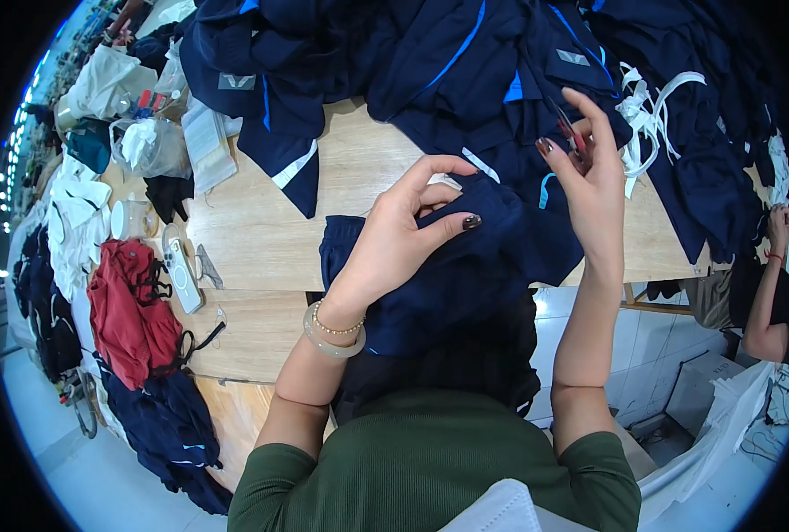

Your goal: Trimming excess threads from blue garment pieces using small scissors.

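A dark navy garment lies bunched over the near edge of the table and my lap. My left hand pinches its upper edge between thumb and fingers; beads and a pale bangle circle that wrist. To the right, my right hand is raised above the fabric, its fingers closed round small thread snips with a red part and a dark blade. The fingers partly hide the snips. The two hands are apart.
Navy garments with blue stripes are heaped along the table's far side. White straps lie at right. On the left are a white phone, a red garment and a clear plastic bag. Another person's arm shows at far right.
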### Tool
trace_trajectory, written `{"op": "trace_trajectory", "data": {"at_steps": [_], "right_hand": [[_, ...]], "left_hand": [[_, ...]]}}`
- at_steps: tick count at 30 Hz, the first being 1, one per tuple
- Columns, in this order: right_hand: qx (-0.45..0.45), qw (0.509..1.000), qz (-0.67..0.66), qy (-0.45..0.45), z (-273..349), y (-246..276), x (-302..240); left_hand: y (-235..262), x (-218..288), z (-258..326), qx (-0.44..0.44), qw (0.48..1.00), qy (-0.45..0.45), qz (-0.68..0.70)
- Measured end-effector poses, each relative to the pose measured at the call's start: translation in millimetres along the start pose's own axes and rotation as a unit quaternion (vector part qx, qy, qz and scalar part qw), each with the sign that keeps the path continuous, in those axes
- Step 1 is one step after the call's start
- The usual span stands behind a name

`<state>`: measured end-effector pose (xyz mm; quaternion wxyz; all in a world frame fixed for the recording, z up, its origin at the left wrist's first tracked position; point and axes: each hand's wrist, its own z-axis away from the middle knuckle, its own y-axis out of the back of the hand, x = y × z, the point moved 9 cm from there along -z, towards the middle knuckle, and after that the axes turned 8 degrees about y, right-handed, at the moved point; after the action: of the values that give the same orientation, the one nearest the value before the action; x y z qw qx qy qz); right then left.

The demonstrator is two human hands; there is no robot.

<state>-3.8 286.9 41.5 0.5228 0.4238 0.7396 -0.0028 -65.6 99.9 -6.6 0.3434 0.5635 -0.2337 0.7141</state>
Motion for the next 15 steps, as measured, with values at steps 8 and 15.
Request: {"op": "trace_trajectory", "data": {"at_steps": [8, 15], "right_hand": [[-0.051, 0.985, -0.161, -0.036, 30, -2, -8], [-0.125, 0.985, 0.080, 0.091, 36, -14, -48]], "left_hand": [[0, 8, 2, -0.029, 0.995, -0.032, 0.086], [0, 9, 4, -0.024, 0.995, -0.031, 0.087]]}}
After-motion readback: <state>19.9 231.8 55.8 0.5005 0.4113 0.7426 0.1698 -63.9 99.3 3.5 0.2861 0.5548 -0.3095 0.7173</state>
